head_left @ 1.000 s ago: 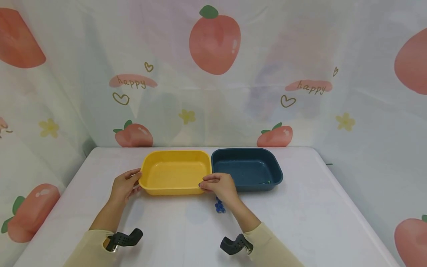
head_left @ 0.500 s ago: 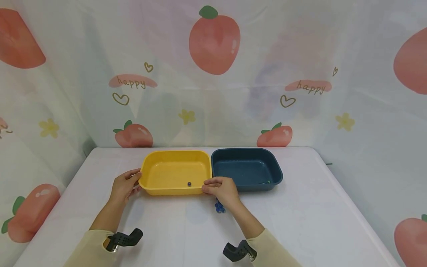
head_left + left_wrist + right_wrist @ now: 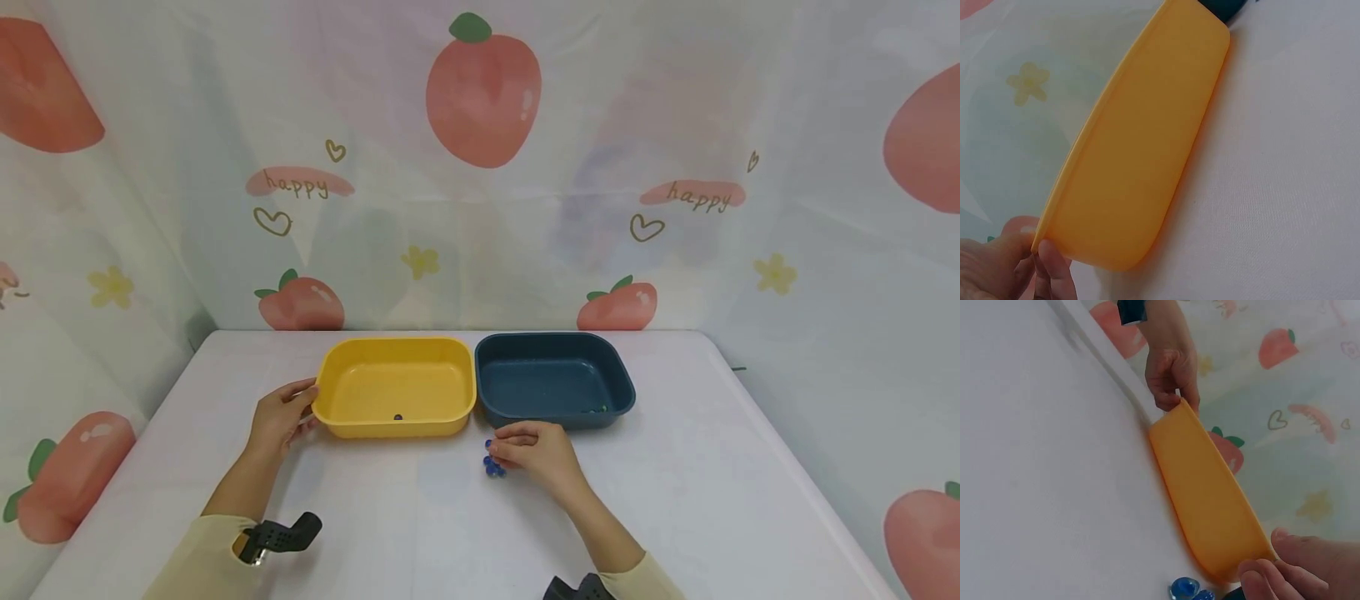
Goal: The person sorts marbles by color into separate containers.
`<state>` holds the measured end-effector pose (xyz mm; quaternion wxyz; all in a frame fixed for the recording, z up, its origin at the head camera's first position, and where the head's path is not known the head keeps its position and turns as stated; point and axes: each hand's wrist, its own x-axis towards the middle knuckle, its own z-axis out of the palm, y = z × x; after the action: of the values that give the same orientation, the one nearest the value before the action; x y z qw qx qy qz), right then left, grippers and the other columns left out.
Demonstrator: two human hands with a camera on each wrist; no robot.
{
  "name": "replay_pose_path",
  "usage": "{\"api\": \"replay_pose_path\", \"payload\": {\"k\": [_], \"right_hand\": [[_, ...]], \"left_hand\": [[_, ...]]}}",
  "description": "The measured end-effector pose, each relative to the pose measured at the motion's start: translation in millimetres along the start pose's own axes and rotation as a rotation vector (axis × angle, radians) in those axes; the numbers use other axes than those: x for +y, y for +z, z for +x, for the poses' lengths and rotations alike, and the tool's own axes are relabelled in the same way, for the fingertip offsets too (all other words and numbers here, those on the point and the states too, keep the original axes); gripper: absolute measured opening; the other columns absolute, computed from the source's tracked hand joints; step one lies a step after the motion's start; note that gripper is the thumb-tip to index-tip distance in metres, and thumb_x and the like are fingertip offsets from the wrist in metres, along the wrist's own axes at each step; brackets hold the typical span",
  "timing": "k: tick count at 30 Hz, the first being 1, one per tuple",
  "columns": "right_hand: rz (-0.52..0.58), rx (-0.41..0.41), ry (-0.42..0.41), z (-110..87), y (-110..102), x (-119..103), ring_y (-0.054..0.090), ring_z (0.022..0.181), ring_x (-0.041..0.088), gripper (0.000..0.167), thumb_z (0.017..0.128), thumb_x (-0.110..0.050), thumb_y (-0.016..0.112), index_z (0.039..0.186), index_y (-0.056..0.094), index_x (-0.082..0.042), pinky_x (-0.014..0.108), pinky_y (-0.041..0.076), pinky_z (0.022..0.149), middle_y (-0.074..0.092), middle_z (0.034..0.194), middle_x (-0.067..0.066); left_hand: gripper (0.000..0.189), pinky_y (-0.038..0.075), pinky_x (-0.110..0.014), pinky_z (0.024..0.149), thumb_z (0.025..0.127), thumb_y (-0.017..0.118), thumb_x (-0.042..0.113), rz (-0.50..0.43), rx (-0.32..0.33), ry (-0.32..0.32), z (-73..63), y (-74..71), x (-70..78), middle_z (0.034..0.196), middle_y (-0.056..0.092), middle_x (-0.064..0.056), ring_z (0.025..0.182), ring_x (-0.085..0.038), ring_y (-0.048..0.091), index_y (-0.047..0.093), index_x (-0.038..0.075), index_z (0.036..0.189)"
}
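My left hand [image 3: 281,421] pinches the left rim of the yellow tray [image 3: 393,429], as the left wrist view also shows. One dark blue marble [image 3: 398,417] lies inside that tray near its front wall. My right hand [image 3: 540,454] is in front of the dark blue tray [image 3: 555,342], its fingertips beside a small cluster of blue glass marbles [image 3: 493,469] on the table. In the right wrist view, thumb and fingers stand apart with no marble seen between them, and marbles [image 3: 1185,589] show at the bottom edge. The fingers hide part of the cluster.
Something small and green [image 3: 602,409] lies in the front right of the dark blue tray. Both trays stand side by side towards the back of a white table [image 3: 397,533]. A printed curtain [image 3: 480,225] hangs behind them.
My right hand let a marble go into the yellow tray, then moved right and towards me to the cluster. The marble rolled left in the tray. My left hand stayed put.
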<state>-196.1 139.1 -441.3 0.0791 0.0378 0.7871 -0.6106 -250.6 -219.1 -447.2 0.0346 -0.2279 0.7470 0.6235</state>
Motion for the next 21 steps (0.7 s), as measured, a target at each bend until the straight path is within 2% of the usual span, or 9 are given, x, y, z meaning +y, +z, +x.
{"api": "replay_pose_path", "payload": {"k": [5, 9, 16, 21], "right_hand": [[-0.042, 0.051, 0.036, -1.1, -5.5, 12.6, 0.073, 0.077, 0.020, 0.024, 0.081, -0.006, 0.080, 0.102, 0.073, 0.005, 0.030, 0.061, 0.070, 0.075, 0.089, 0.013], [-0.053, 0.058, 0.043, -1.6, -7.0, 22.8, 0.073, 0.078, 0.020, 0.027, 0.079, -0.005, 0.080, 0.103, 0.072, 0.006, 0.030, 0.061, 0.070, 0.075, 0.090, 0.014], [-0.059, 0.053, 0.031, -1.3, -6.2, 36.9, 0.073, 0.077, 0.019, 0.026, 0.078, -0.004, 0.081, 0.101, 0.072, 0.005, 0.030, 0.061, 0.069, 0.075, 0.087, 0.013], [-0.098, 0.067, 0.004, -2.4, -4.7, 41.3, 0.073, 0.077, 0.018, 0.025, 0.077, -0.006, 0.082, 0.099, 0.073, 0.004, 0.027, 0.060, 0.068, 0.075, 0.085, 0.012]], "left_hand": [[0.047, 0.055, -0.017, 0.066, 0.101, 0.057, 0.028, -0.002, -0.002, 0.010, 0.3, -0.8, 0.1, 0.126, 0.058, -0.015, 0.075, -0.005, 0.061, 0.051, 0.006, 0.142], [0.047, 0.056, -0.018, 0.067, 0.100, 0.057, 0.028, -0.005, -0.004, 0.009, 0.8, -1.2, -0.2, 0.126, 0.058, -0.014, 0.075, -0.005, 0.061, 0.051, 0.006, 0.142], [0.049, 0.057, -0.019, 0.069, 0.100, 0.057, 0.028, -0.019, -0.029, 0.027, 1.1, -2.1, -0.7, 0.128, 0.057, -0.016, 0.081, -0.006, 0.061, 0.049, 0.003, 0.142], [0.050, 0.057, -0.019, 0.069, 0.100, 0.058, 0.029, -0.019, -0.035, 0.025, 0.7, -2.7, -1.4, 0.121, 0.059, -0.011, 0.081, -0.006, 0.060, 0.050, 0.004, 0.142]]}}
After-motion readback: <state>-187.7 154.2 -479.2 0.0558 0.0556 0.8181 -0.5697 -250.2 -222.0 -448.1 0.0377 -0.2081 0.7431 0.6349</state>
